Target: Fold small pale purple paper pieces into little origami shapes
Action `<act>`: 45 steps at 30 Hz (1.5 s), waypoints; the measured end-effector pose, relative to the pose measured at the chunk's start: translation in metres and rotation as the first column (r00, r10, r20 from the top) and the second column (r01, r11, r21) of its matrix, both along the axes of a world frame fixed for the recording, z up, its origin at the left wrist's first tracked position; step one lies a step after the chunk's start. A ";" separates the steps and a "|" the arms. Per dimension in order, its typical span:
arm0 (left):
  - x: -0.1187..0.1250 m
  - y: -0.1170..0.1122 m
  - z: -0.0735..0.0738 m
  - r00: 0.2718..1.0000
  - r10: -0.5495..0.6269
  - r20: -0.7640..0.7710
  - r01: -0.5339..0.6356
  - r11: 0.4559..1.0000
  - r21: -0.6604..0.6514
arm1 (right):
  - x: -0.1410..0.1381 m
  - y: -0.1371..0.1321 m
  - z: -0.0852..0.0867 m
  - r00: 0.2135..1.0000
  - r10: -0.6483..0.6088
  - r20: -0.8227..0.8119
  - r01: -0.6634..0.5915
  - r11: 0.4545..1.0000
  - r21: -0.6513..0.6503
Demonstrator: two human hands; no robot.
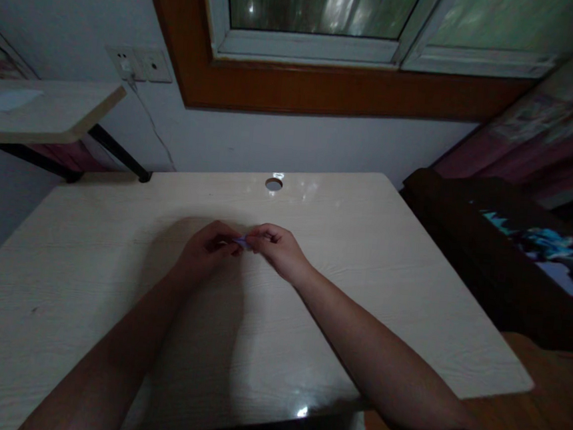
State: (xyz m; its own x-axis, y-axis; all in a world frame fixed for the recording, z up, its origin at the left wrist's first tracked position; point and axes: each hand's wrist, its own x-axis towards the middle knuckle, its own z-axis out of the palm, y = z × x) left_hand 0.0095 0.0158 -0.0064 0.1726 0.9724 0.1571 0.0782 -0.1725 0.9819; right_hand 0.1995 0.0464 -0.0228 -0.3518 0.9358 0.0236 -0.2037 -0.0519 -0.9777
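Note:
My left hand [208,245] and my right hand [278,246] meet over the middle of a pale wooden desk [84,291]. Between their pinched fingertips sits a small light purple piece [242,241], perhaps folded paper; it is too small to name with certainty. Both hands have curled fingers closed on it. Most of the piece is hidden by the fingers. Both forearms reach in from the near edge.
A round cable hole [274,184] lies at the desk's far edge. A side shelf [45,110] juts out at upper left under wall sockets [139,63]. A window [334,12] is above. Dark furniture [488,259] stands on the right.

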 end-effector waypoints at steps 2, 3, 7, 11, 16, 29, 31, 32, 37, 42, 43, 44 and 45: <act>0.000 0.001 0.000 1.000 0.010 -0.030 -0.010 1.000 0.013 | 0.001 0.003 -0.002 0.999 0.045 -0.026 -0.045 0.999 -0.020; -0.001 0.001 -0.001 0.999 0.016 -0.041 -0.016 1.000 0.010 | 0.002 0.004 -0.004 0.997 0.064 -0.033 -0.065 0.998 -0.025; -0.002 0.002 -0.002 0.997 0.043 -0.064 -0.043 0.999 -0.001 | 0.004 0.003 -0.004 0.995 0.100 -0.031 -0.101 0.995 -0.023; -0.003 0.001 -0.001 0.993 0.094 -0.071 -0.095 0.995 -0.007 | 0.002 -0.002 0.002 0.997 0.075 -0.020 -0.075 0.997 0.020; -0.001 0.002 0.002 0.991 0.132 -0.032 -0.132 0.991 -0.007 | 0.002 -0.008 0.006 0.995 -0.020 0.100 -0.001 0.977 0.212; -0.003 0.001 0.001 0.989 0.133 -0.072 -0.129 0.990 0.054 | 0.006 -0.018 0.017 0.912 -0.266 0.311 0.027 0.799 0.601; -0.004 0.001 0.000 0.989 0.129 -0.077 -0.125 0.991 0.057 | 0.006 -0.018 0.015 0.909 -0.264 0.322 0.014 0.792 0.610; -0.004 0.001 -0.001 0.988 0.131 -0.079 -0.126 0.990 0.061 | 0.006 -0.018 0.013 0.908 -0.265 0.324 0.010 0.788 0.616; -0.003 0.000 -0.002 0.987 0.144 -0.067 -0.139 0.987 0.075 | 0.006 -0.018 0.011 0.902 -0.281 0.326 0.010 0.770 0.638; -0.004 0.000 -0.002 0.986 0.151 -0.064 -0.143 0.983 0.114 | 0.006 -0.018 0.013 0.902 -0.266 0.339 -0.005 0.780 0.625; -0.004 0.000 -0.002 0.986 0.156 -0.063 -0.147 0.982 0.122 | 0.006 -0.019 0.014 0.904 -0.263 0.338 -0.008 0.780 0.626; -0.005 0.000 -0.002 0.985 0.159 -0.060 -0.150 0.980 0.131 | 0.006 -0.019 0.014 0.904 -0.262 0.338 -0.009 0.779 0.627; -0.005 0.000 -0.003 0.985 0.161 -0.058 -0.151 0.978 0.141 | 0.006 -0.019 0.014 0.904 -0.262 0.338 -0.009 0.778 0.628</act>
State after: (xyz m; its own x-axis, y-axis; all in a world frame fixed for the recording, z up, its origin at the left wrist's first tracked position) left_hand 0.0042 0.0162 -0.0092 0.0352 0.9587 0.2823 0.1809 -0.2839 0.9416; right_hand 0.2057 0.0272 -0.0085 -0.3364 0.8070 0.4853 0.2345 0.5709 -0.7868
